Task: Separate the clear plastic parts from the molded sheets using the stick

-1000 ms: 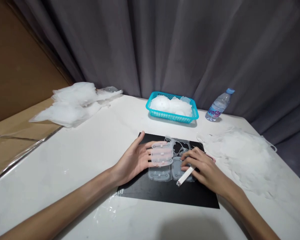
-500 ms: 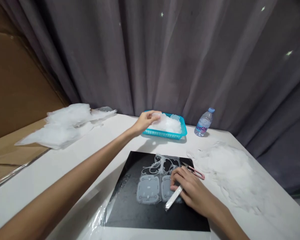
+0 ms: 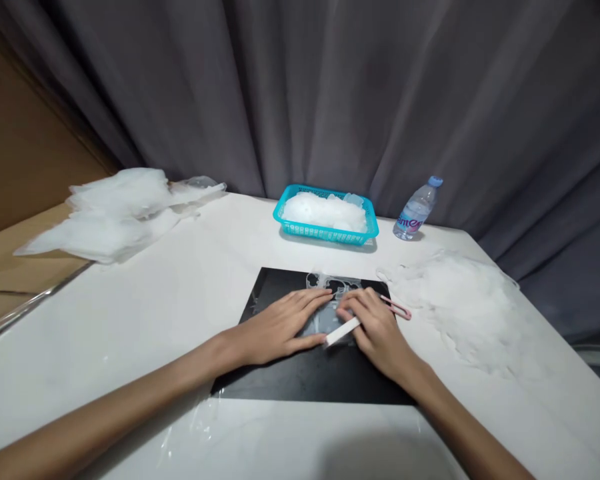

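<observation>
On a black mat (image 3: 300, 387) lies a translucent moulded plastic sheet (image 3: 317, 323) with square panels and thin looping strips. My left hand (image 3: 280, 327) rests flat over its left side, fingers stretched and thumb apart. My right hand (image 3: 377, 330) is closed around a slim white stick-like tool (image 3: 343, 331), whose kind I cannot make out. The tool's free end points down and left, close to my left thumb. Much of the sheet is hidden under both hands. Pink-handled snips (image 3: 399, 309) lie just beyond my right hand, partly covered by it.
A turquoise basket (image 3: 310, 231) behind the mat holds a heap of whitish translucent pieces (image 3: 325, 212). To its right stands a water bottle (image 3: 415, 213). A loose pile of clear plastic scraps (image 3: 470, 307) spreads on the right; filled plastic bags (image 3: 115, 213) lie at the left.
My left hand has come back from the basket and down onto the plastic sheet. My right hand keeps hold of the white tool. The camera view has tilted downward less, shifting everything upward.
</observation>
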Demonstrator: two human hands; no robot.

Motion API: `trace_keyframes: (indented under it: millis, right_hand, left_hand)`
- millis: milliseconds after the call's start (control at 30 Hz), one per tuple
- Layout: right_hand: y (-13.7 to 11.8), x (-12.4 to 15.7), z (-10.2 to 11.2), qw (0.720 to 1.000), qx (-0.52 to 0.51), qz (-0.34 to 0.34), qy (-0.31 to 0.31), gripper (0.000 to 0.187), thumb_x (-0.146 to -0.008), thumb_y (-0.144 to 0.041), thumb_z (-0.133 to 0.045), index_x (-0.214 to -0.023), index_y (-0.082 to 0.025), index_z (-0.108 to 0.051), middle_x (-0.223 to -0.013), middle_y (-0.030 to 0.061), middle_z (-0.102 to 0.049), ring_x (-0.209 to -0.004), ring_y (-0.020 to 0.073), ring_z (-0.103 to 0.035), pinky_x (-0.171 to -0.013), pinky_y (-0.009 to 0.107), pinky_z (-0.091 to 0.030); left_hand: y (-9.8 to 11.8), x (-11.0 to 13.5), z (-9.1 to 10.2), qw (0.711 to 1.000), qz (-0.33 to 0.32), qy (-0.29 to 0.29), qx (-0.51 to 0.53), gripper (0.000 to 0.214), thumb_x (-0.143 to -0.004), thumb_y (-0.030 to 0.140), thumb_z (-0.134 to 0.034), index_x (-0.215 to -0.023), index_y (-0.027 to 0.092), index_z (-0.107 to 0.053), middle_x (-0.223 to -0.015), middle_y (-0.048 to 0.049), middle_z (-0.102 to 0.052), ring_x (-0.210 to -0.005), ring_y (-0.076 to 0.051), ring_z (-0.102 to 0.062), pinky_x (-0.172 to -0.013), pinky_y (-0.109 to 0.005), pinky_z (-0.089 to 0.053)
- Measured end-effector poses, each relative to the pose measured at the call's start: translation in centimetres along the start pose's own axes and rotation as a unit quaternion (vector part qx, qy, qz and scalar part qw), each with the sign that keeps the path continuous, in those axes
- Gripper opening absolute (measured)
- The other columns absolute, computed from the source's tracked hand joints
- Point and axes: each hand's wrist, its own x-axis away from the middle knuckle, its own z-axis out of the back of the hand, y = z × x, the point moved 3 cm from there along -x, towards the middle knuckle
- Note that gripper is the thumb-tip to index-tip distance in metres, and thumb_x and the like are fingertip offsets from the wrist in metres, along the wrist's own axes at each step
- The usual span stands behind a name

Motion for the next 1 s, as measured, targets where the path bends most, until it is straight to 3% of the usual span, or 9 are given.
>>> trace_keyframes:
  millis: [67,200,300,400,467,567,767,1000]
  right_hand:
    - [0.2,0.0,0.9,0.998,-0.050,-0.015,0.023,0.022,-0.110,-0.024,-0.041,-0.103,-0.022,-0.062,-0.109,0.0106,-0.067,-0.105,0.0265,-0.060,-0.093,0.044,-0.050]
    - [0.8,0.5,2.4,0.987,-0.145,-0.052,0.053,0.041,-0.114,-0.040,-0.028,-0.108,-0.023,-0.065,-0.117,0.0098,-0.069,-0.114,0.0245,-0.063,-0.100,0.042,-0.050]
    - [1.0,0.8,2.5,0.973,-0.207,-0.094,0.040,0.053,-0.112,-0.053,-0.023,-0.109,-0.025,-0.068,-0.101,0.0062,-0.069,-0.091,0.0206,-0.068,-0.085,0.038,-0.056]
    - [0.5,0.7,2.5,0.970,-0.217,-0.107,0.009,0.044,-0.112,-0.050,-0.036,-0.102,-0.025,-0.071,-0.084,0.0029,-0.068,-0.078,0.0190,-0.068,-0.078,0.035,-0.056]
    - [0.0,0.5,2.5,0.976,-0.195,-0.091,-0.011,0.032,-0.109,-0.043,-0.049,-0.097,-0.025,-0.073,-0.091,0.0042,-0.072,-0.089,0.0208,-0.070,-0.084,0.035,-0.055]
    - [-0.4,0.4,2.5,0.978,-0.196,-0.062,-0.045,0.018,-0.105,-0.034,-0.061,-0.100,-0.025,-0.075,-0.108,0.0049,-0.074,-0.101,0.0208,-0.071,-0.092,0.035,-0.056]
    - [-0.3,0.8,2.3,0.965,-0.222,-0.105,-0.086,0.013,-0.103,-0.032,-0.064,-0.109,-0.026,-0.074,-0.107,0.0033,-0.075,-0.096,0.0190,-0.072,-0.090,0.032,-0.057]
    - [-0.3,0.7,2.3,0.967,-0.210,-0.097,-0.104,0.011,-0.103,-0.031,-0.064,-0.104,-0.025,-0.073,-0.108,0.0034,-0.075,-0.104,0.0208,-0.071,-0.097,0.034,-0.054]
  left_hand:
    - [-1.0,0.2,0.6,1.000,-0.003,-0.015,0.022,0.070,-0.094,0.049,-0.073,-0.156,0.027,-0.050,-0.165,-0.0107,-0.047,-0.153,-0.035,-0.040,-0.128,-0.049,-0.025]
    - [-2.2,-0.5,2.4,0.999,-0.001,-0.011,0.042,0.071,-0.091,0.048,-0.078,-0.155,0.032,-0.052,-0.165,-0.0057,-0.046,-0.155,-0.034,-0.038,-0.128,-0.050,-0.026]
    - [-1.6,-0.3,2.6,1.000,-0.020,0.010,0.006,0.061,-0.094,0.045,-0.075,-0.150,0.030,-0.058,-0.163,-0.0079,-0.050,-0.152,-0.035,-0.041,-0.128,-0.052,-0.027]
    - [-0.3,1.1,1.3,0.997,-0.049,0.011,-0.057,0.040,-0.101,0.039,-0.064,-0.139,0.026,-0.069,-0.148,-0.0124,-0.064,-0.140,-0.036,-0.054,-0.123,-0.053,-0.032]
    - [0.5,2.3,-0.1,0.994,-0.049,-0.024,-0.091,0.039,-0.104,0.038,-0.059,-0.140,0.026,-0.068,-0.141,-0.0134,-0.069,-0.132,-0.037,-0.060,-0.118,-0.052,-0.037]
    - [1.2,3.8,-1.5,0.992,-0.028,-0.036,-0.115,0.047,-0.105,0.040,-0.056,-0.149,0.025,-0.061,-0.147,-0.0145,-0.064,-0.134,-0.038,-0.060,-0.117,-0.051,-0.039]
    - [1.2,4.2,-1.7,0.993,-0.016,-0.030,-0.110,0.054,-0.105,0.044,-0.056,-0.157,0.030,-0.051,-0.150,-0.0109,-0.062,-0.134,-0.037,-0.059,-0.116,-0.050,-0.040]
    - [1.3,4.2,-1.7,0.995,-0.030,0.001,-0.100,0.053,-0.101,0.044,-0.063,-0.153,0.032,-0.057,-0.149,-0.0099,-0.062,-0.134,-0.037,-0.058,-0.115,-0.049,-0.043]
